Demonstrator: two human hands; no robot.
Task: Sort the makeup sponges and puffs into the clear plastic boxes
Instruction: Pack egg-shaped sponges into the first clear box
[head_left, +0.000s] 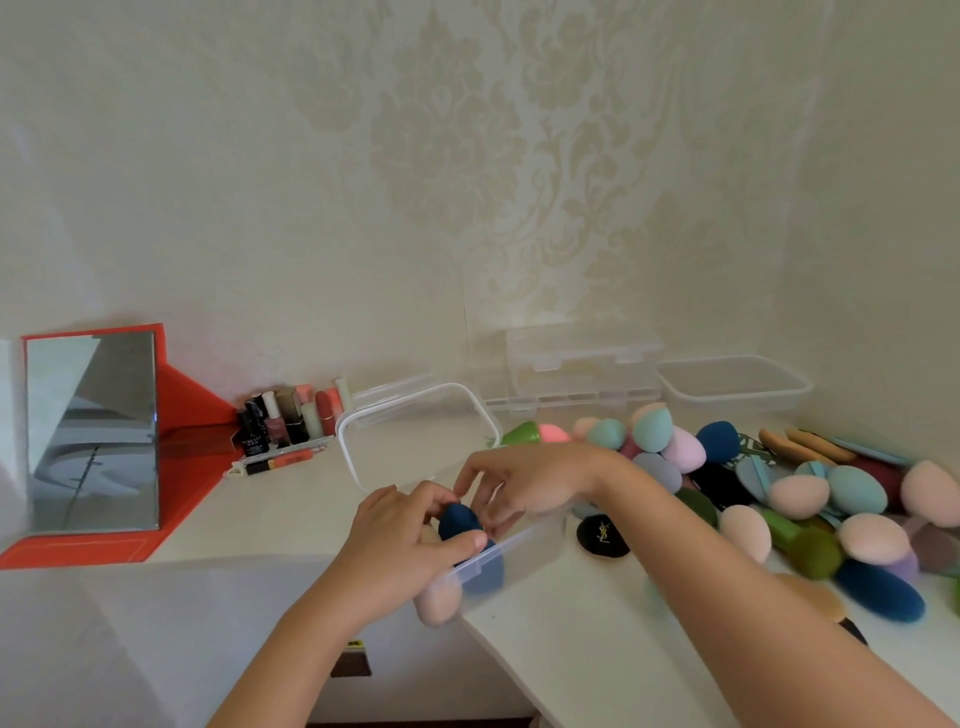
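A clear plastic box (511, 558) sits at the near corner of the white table, with its lid (415, 431) standing open behind it. Inside lie a dark blue sponge (460, 519), another blue one (485, 574) and a pale pink one (439, 600). My left hand (410, 535) grips the box's front rim, thumb over the edge. My right hand (524, 486) hovers over the box with its fingers curled down at the dark blue sponge; whether it pinches it is unclear. A heap of coloured sponges and puffs (800, 499) covers the table to the right.
Two more clear boxes (582, 364) (732, 387) stand against the wall at the back. A black round puff (602, 535) lies beside the near box. A mirror in a red stand (93, 431) and several cosmetic bottles (291, 421) sit at the left.
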